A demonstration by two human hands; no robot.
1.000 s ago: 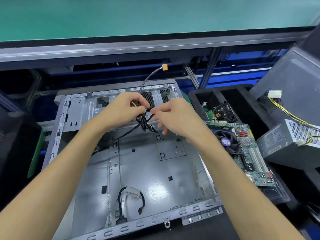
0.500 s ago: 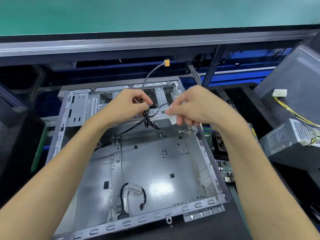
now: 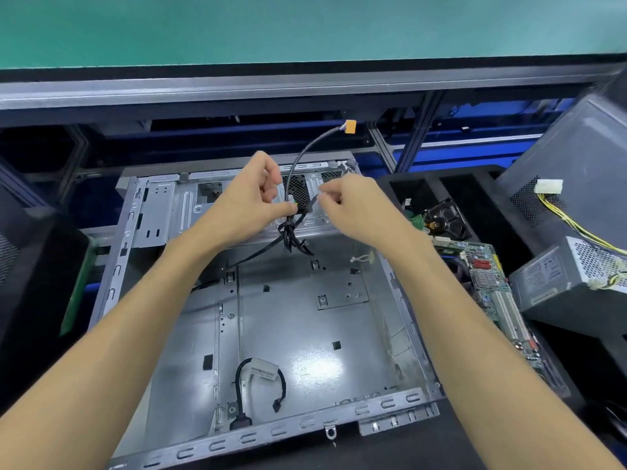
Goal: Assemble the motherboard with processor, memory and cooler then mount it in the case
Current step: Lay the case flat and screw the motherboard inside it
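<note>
Dark worktop (image 3: 390, 449) carries my open case (image 3: 305, 334); motherboard (image 3: 488, 283) lies right, beside power supply (image 3: 570, 276). Left hand (image 3: 247, 201) and right hand (image 3: 353, 205) pinch cable bundle (image 3: 291, 232) above it.

Light was bright, even, from overhead. Glare patch sat on the case (image 3: 305, 334) floor at 6 o'clock, a white bloom on grey metal. Shadows were soft and short under both forearms. Dark recesses at 9 and 3 o'clock lost detail. Wide-angle bending curved the rail (image 3: 305, 93) at 12 o'clock and stretched the corners. Mild softness overall; the board (image 3: 492, 293) at 3 o'clock was smeared.
</note>
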